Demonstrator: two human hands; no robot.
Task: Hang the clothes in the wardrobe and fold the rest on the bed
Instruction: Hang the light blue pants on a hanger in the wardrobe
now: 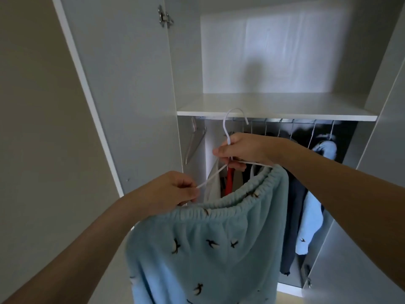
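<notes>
The blue garment [203, 249] with little birds on it hangs from a white hanger [228, 132], held up in front of the open wardrobe [135, 84]. The right hand [243, 150] grips the hanger just under its hook. The left hand [168, 189] pinches the hanger's near end by the stretchy waistband. The hook is up by the shelf [276, 111]. Other clothes [311, 216] hang inside on the rail.

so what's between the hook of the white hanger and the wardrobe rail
Nothing: in the head view the white hanger hook sits below the shelf, with only open air before the rail.
</notes>
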